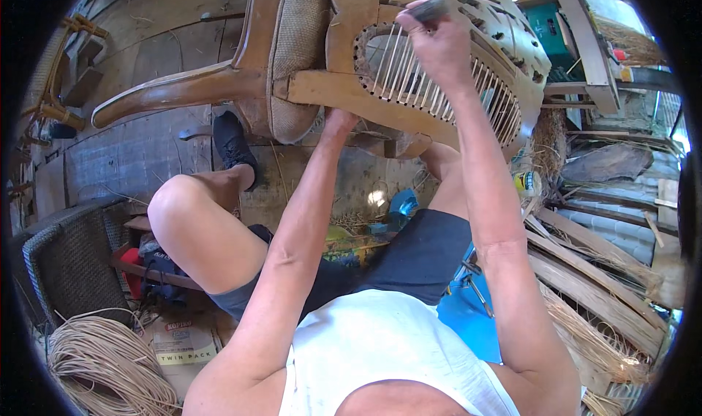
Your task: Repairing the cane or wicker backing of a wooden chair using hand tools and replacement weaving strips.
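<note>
A wooden chair (pixel 322 88) lies tipped over in front of me, its curved leg (pixel 172 91) stretching to the left. Pale cane strands (pixel 395 65) run side by side across the oval opening of its backrest. My right hand (pixel 443 47) is raised over this opening, fingers closed round a dark, blunt tool (pixel 430 10) whose exact kind I cannot make out. Beneath the near edge of the frame reaches my left hand (pixel 342 118); its fingers are hidden behind the wood. Woven fabric covers the chair's padded seat (pixel 296 50).
A coil of cane (pixel 110 361) lies at lower left, near a dark woven chair (pixel 73 266). Planks and loose fibre strips (pixel 599 284) are piled on the right. A blue plastic seat (pixel 468 314) shows beneath me. A small yellow can (pixel 524 182) stands right of the backrest.
</note>
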Tool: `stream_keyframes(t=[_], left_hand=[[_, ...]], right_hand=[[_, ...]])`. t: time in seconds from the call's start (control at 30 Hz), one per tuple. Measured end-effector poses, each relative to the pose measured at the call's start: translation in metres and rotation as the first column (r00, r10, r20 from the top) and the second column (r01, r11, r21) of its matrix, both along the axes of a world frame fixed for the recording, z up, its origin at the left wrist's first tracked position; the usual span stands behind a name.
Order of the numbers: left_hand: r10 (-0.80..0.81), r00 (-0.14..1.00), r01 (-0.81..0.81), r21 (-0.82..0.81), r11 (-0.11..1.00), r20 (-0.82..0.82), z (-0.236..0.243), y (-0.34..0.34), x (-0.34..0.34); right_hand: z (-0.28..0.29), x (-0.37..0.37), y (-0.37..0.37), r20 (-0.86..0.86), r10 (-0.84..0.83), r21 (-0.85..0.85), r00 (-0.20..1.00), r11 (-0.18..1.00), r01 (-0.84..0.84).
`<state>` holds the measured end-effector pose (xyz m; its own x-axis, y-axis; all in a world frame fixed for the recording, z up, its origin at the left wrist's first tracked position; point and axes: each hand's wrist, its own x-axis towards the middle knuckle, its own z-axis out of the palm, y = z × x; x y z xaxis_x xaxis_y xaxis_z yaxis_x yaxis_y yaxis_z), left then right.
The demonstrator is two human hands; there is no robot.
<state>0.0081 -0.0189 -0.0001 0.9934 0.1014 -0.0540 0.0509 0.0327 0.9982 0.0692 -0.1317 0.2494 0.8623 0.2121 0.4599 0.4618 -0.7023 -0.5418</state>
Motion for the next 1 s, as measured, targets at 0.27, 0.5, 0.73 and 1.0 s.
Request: stream_keyframes(t=[0.27,0.5,0.73,1.0], left_hand=[[0.013,1.0,-0.011,0.129,0.992,-0.021,0.03,0.026,-0.035],[-0.002,0.996,0.022,0.208,0.978,-0.094,0.1,0.054,-0.105],[-0.136,0.929,0.101,-0.116,0.988,-0.344,0.066,0.061,-0.12],[0.104,0.888,0.054,0.327,0.944,-0.448,-0.004,0.045,-0.122]], right_hand=[[-0.01,0.009,0.022,0.104,-0.005,-0.164,0.995,0.986,0.022],[0.006,0.012,0.006,-0.144,-0.013,-0.102,0.99,0.995,-0.002],[0.031,-0.103,-0.065,-0.268,0.016,0.023,0.963,1.0,-0.01],[0.064,-0.22,-0.246,-0.29,-0.304,-0.204,0.907,0.946,0.252]])
